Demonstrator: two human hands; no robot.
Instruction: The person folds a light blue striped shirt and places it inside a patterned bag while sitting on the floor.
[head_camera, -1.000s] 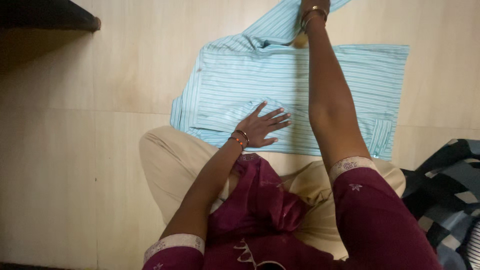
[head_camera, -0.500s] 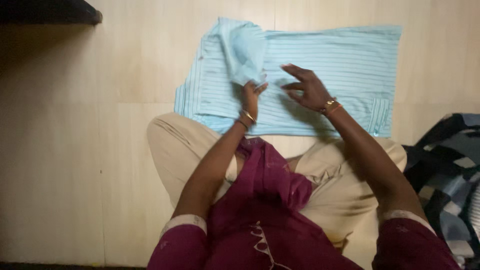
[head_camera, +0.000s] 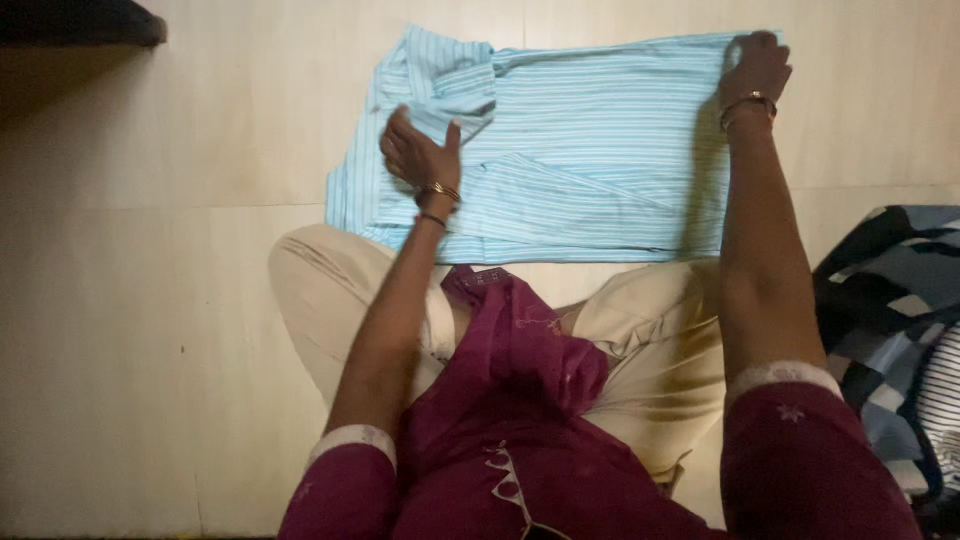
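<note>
A light blue striped shirt (head_camera: 590, 150) lies spread on the pale wooden floor (head_camera: 180, 200) in front of my crossed legs. Both sleeves are folded in over its body. My left hand (head_camera: 418, 150) hovers over the shirt's left part near the folded sleeve, fingers apart, holding nothing. My right hand (head_camera: 755, 68) reaches to the shirt's far right corner and grips the cloth edge there. Bangles sit on both wrists.
A dark checked cloth (head_camera: 890, 320) lies on the floor at my right. A dark piece of furniture (head_camera: 70, 20) fills the top left corner. My beige trousers (head_camera: 320, 290) and maroon top (head_camera: 520, 400) take up the lower middle.
My left hand let go of the bunched sleeve, which now lies flat on the shirt. My right hand moved from the shirt's middle to its far right corner.
</note>
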